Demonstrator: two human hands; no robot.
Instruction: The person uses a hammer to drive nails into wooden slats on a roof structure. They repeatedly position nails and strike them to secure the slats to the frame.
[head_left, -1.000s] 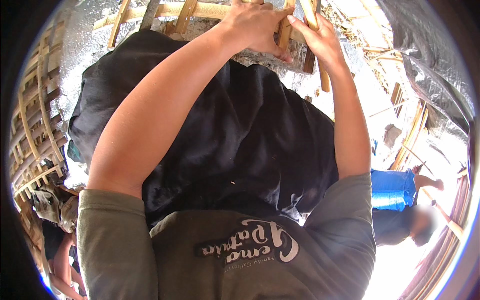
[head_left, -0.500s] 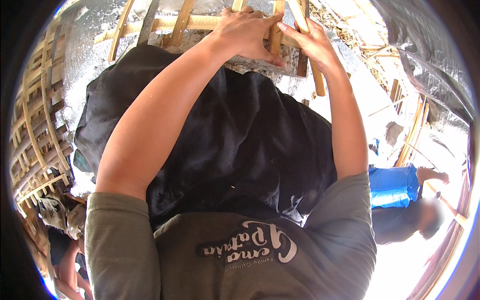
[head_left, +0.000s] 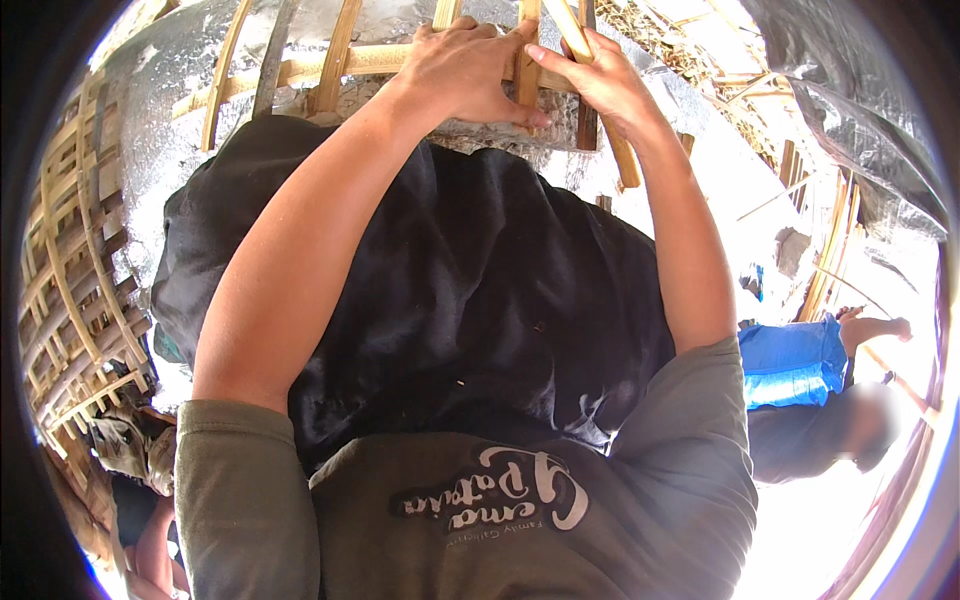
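Note:
At the far edge of the view a wooden lattice of upright slats crosses a horizontal wooden strip. My left hand lies over this lattice, its thumb and fingers spread beside an upright slat. Close by on the right, my right hand is closed round a slanting wooden strip, its thumb pointing left toward my other hand. That strip's lower end sticks out below the palm. The fingertips behind the wood are partly hidden.
Black cloth covers my lap below the lattice. Woven bamboo lattice stands on the left, with shiny silver sheeting beside it. Dark plastic sheeting hangs at right. Another person in blue shorts is lower right; a person's arm shows lower left.
The lattice and both my hands have shifted slightly left in the view together. My hands keep nearly the same hold. The person at right has shifted slightly.

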